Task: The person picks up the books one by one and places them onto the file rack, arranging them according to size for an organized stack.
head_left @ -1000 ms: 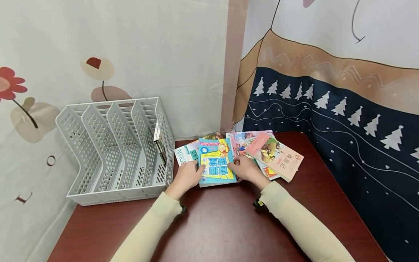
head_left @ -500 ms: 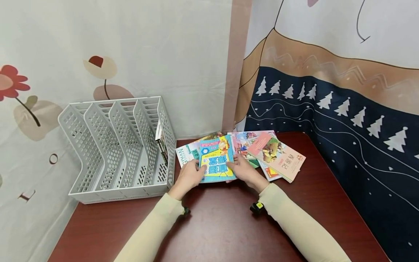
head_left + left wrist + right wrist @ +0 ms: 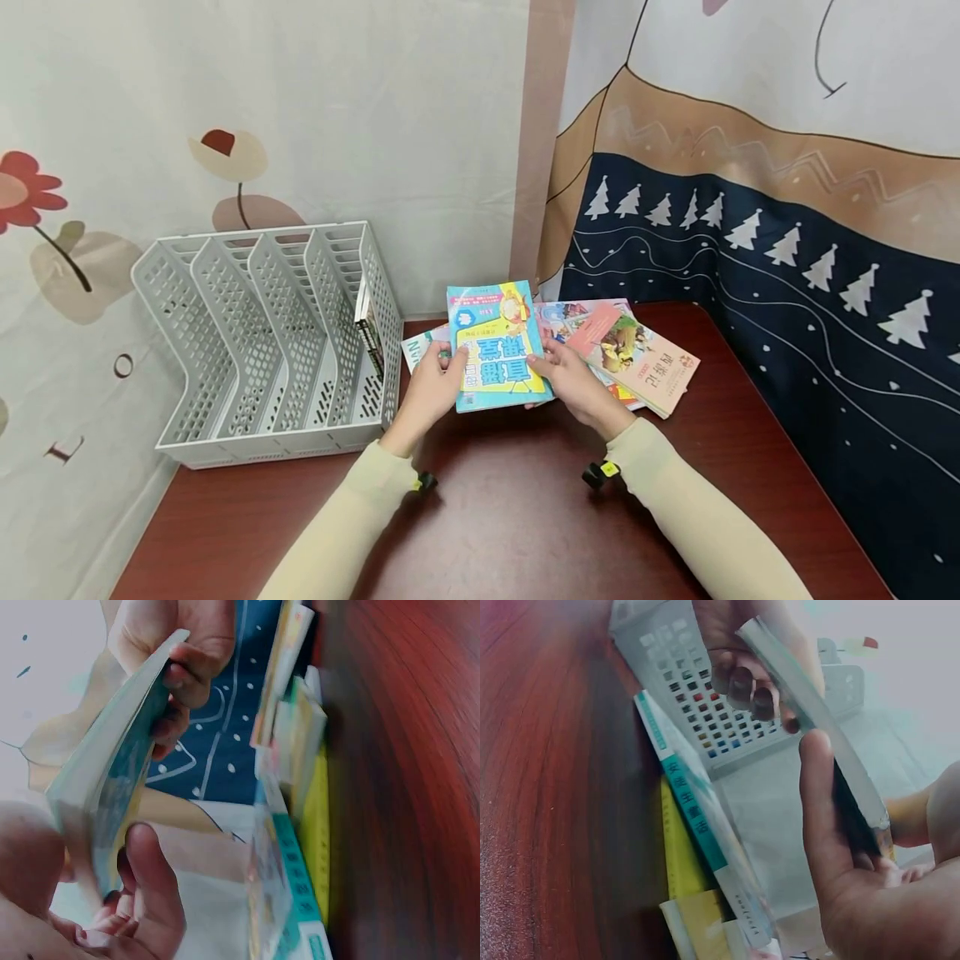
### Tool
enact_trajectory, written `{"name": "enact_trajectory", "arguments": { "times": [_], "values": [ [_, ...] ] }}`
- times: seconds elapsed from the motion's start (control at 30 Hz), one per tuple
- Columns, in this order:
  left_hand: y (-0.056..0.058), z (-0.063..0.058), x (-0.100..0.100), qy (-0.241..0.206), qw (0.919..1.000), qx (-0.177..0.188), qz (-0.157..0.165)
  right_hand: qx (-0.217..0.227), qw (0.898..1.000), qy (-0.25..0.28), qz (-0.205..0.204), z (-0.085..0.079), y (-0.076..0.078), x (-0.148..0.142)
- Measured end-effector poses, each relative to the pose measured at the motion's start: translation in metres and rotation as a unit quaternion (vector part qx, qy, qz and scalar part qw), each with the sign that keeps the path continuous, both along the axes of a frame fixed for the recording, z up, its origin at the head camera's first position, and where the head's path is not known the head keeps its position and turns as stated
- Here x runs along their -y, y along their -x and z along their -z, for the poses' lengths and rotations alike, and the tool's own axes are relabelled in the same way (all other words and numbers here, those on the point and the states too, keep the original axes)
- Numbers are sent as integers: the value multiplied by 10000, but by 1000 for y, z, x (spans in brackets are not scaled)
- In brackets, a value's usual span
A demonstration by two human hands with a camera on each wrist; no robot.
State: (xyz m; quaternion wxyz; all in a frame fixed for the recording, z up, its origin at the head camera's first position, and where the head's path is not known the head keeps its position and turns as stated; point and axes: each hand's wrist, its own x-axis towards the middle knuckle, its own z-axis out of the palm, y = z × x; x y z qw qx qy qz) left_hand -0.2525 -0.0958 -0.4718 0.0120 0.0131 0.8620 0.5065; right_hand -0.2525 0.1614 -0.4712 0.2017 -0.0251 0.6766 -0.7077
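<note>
A blue and yellow paperback book is raised over the other books, its cover facing up. My left hand grips its left edge and my right hand its right edge, thumbs on the cover, other fingers underneath. From the side, the left wrist view shows the book tilted, well away from the wooden surface. Below it lies a book with a teal and white spine, over one with a yellow spine. To the right rests a pink storybook on top of other colourful books.
A grey perforated plastic file rack with several slots stands left of the books. Thin books stand upright in its rightmost slot. The reddish-brown table meets a pale curtain behind and a dark-blue tree-patterned one at right.
Both hands have lifted the blue and yellow book up off the pile and tilted it slightly. The pink storybook and the rack have stayed in place.
</note>
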Motion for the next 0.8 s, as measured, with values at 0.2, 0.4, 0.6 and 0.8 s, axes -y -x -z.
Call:
{"name": "enact_trajectory", "arguments": {
  "times": [0.2, 0.4, 0.6, 0.8],
  "values": [
    [-9, -8, -4, -522, 9980, 139, 323, -174, 9990, 203, -350, 0, -9, -7],
    [-3, 12, 0, -1099, 9923, 9, 580, -146, 9977, 145, -651, 4, -14, -6],
    [-9, 3, -5, -743, 9970, -31, 231, -80, 9976, 21, -687, 4, -15, -4],
    [-10, -2, -5, -564, 9980, -50, 267, 19, 9993, -123, -360, 1, -5, -10]
  ]
}}
